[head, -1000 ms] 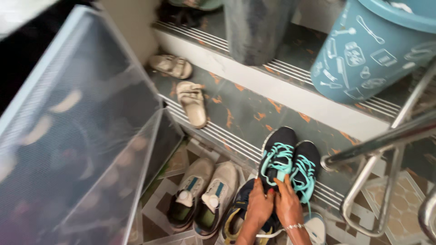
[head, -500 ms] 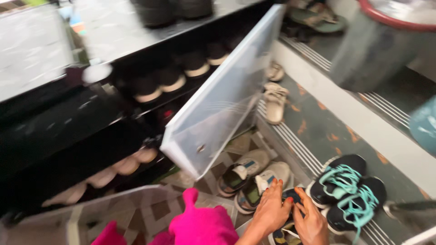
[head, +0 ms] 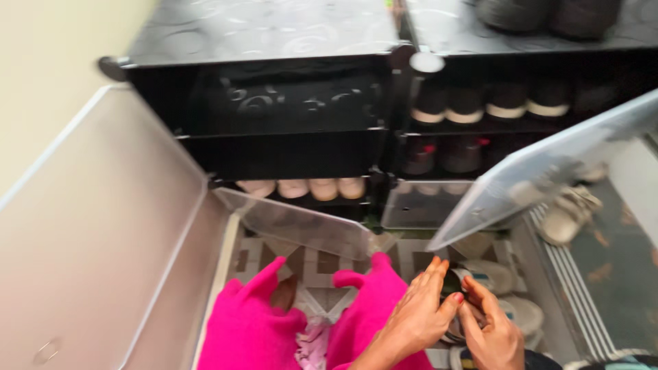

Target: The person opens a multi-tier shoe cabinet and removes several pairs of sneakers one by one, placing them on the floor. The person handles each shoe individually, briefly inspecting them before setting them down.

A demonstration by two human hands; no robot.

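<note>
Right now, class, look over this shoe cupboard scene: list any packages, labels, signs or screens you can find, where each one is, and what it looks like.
None in view: no package, label, sign or screen shows.
The black shoe cupboard has clear plastic doors hanging open.
Both hands, left hand and right hand, are at shoes on the floor, beside pink slippers.

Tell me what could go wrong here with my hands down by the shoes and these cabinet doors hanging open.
The open translucent door juts out just above your right hand and left hand; lifting them fast could knock its lower corner. The shoe between your hands is mostly hidden and the picture is blurred, so your grip may be unsure and it could slip. The light shoes crowd the floor nearby, a likely trip hazard.
</note>
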